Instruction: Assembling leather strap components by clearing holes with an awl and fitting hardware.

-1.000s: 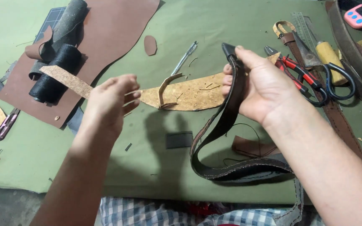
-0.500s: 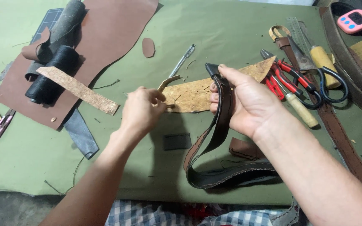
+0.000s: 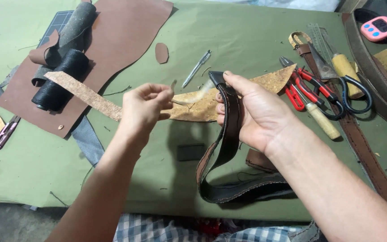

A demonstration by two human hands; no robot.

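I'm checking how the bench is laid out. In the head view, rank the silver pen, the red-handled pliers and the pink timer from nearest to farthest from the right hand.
From the right hand, which holds the dark leather strap:
1. Silver pen, just up and left of its fingertips.
2. Red-handled pliers, to its right; nearly as close, so this order is tentative.
3. Pink timer, at the far top right corner.

Two hands: left hand (image 3: 145, 107), right hand (image 3: 257, 114). One dark belt (image 3: 229, 134). One pen (image 3: 196, 68). One pair of scissors (image 3: 352, 89). One red pliers (image 3: 297, 87). One pink timer (image 3: 378, 28). One black thread spool (image 3: 59, 80). Two cork pieces (image 3: 86, 94) (image 3: 265, 80).
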